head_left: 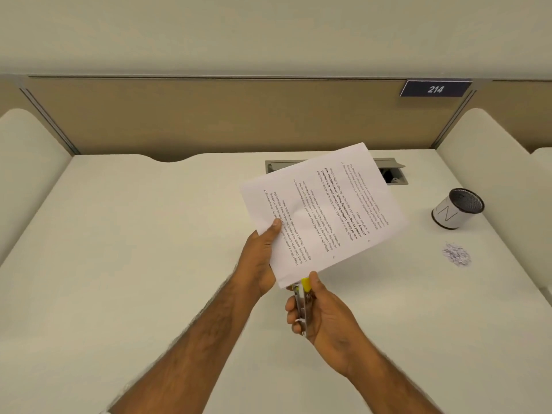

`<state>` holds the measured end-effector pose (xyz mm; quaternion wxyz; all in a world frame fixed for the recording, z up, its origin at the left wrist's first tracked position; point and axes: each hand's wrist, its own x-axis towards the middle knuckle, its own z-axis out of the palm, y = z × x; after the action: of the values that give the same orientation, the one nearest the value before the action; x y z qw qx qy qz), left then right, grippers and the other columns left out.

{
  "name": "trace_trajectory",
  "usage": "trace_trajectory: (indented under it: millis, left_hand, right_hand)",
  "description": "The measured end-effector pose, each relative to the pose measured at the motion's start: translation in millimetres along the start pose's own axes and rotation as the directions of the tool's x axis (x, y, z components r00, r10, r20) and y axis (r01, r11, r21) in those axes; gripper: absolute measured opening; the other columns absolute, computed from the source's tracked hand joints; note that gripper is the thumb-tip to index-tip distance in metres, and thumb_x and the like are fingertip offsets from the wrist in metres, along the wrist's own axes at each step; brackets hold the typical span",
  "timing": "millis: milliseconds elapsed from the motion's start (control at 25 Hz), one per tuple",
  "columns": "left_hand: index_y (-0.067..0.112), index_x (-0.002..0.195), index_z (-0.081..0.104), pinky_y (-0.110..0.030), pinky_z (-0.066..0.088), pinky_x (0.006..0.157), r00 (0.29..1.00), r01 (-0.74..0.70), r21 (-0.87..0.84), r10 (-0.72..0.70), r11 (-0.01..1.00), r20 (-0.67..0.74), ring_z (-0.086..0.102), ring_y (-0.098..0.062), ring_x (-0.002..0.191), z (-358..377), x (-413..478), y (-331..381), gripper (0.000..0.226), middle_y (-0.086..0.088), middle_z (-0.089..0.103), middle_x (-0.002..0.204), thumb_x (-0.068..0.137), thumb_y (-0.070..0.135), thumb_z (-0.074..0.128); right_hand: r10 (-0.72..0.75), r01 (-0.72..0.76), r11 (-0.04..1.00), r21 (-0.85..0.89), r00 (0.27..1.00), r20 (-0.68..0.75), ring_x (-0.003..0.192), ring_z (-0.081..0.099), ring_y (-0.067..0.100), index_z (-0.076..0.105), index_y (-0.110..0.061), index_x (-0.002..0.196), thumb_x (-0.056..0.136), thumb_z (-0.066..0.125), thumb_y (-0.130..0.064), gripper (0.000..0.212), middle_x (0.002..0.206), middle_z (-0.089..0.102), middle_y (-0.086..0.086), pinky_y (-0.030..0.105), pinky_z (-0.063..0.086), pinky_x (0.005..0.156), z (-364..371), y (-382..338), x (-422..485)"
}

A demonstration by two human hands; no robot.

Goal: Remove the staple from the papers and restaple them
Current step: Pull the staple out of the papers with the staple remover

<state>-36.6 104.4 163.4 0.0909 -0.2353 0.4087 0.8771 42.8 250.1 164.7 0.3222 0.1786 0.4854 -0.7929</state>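
Observation:
Printed white papers [325,210] are held up above the desk, text facing me upside down. My left hand [263,258] grips their near left edge, thumb on top. My right hand [322,315] holds a yellow and clear stapler [303,303], thumb on its yellow top. The stapler's front end sits at the papers' nearest corner, and its jaw is hidden under the sheet. No staple is visible.
A white cup with a dark mesh rim [457,212] stands at the right of the desk [134,264]. A small heap of shredded bits [457,253] lies nearer. A grey cable hatch [391,171] is behind the papers. Partition walls enclose the desk.

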Motion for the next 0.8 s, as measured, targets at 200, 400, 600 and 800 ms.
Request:
trace_trajectory:
  millis: [200, 400, 600, 800]
  left_hand:
    - [0.023, 0.115, 0.072, -0.046, 0.062, 0.084, 0.999, -0.041, 0.021, 0.042, 0.999, -0.014, 0.077, -0.025, 0.098, 5.0, -7.2, -2.3, 0.016, -0.004, 0.081, 0.108, 0.103, 0.022, 0.063]
    - [0.023, 0.116, 0.071, -0.042, 0.063, 0.077, 0.998, -0.06, 0.028, 0.061, 0.998, -0.012, 0.078, -0.023, 0.095, 7.1, -11.9, -5.1, 0.016, -0.003, 0.081, 0.106, 0.103, 0.023, 0.062]
    - [0.021, 0.123, 0.069, -0.048, 0.063, 0.086, 0.998, -0.056, 0.036, 0.057, 0.998, -0.012, 0.075, -0.032, 0.107, 9.4, -14.4, -11.5, 0.021, -0.008, 0.079, 0.114, 0.103, 0.023, 0.062]
    - [0.02, 0.123, 0.069, -0.044, 0.064, 0.079, 0.998, -0.059, 0.041, 0.06, 0.997, -0.02, 0.077, -0.027, 0.099, 10.5, -14.7, -13.5, 0.021, -0.007, 0.08, 0.112, 0.103, 0.024, 0.063]
  right_hand:
    - [-0.01, 0.009, 0.999, 0.035, 1.0, 0.019, 0.07, 0.06, 0.026, 0.059, -0.008, 0.109, 0.094, 0.048, -0.054, 0.05, 0.09, 0.065, 0.021, 0.035, 0.046, 0.063, 1.0, -3.6, -3.3]
    - [-0.041, 0.041, 0.999, 0.014, 0.999, 0.028, 0.071, 0.06, 0.026, 0.06, -0.008, 0.105, 0.093, 0.053, -0.051, 0.045, 0.091, 0.065, 0.021, 0.033, 0.047, 0.061, 0.7, -4.8, -4.0]
    - [-0.075, 0.075, 0.994, -0.081, 0.997, -0.007, 0.068, 0.06, 0.023, 0.061, -0.005, 0.115, 0.08, 0.066, -0.05, 0.057, 0.091, 0.067, 0.02, 0.029, 0.045, 0.053, 1.4, -5.0, -0.6]
    - [-0.107, 0.1, 0.989, -0.105, 0.992, -0.064, 0.071, 0.061, 0.02, 0.062, -0.007, 0.121, 0.072, 0.075, -0.046, 0.065, 0.092, 0.07, 0.012, 0.027, 0.044, 0.052, 2.9, -2.1, 2.4]
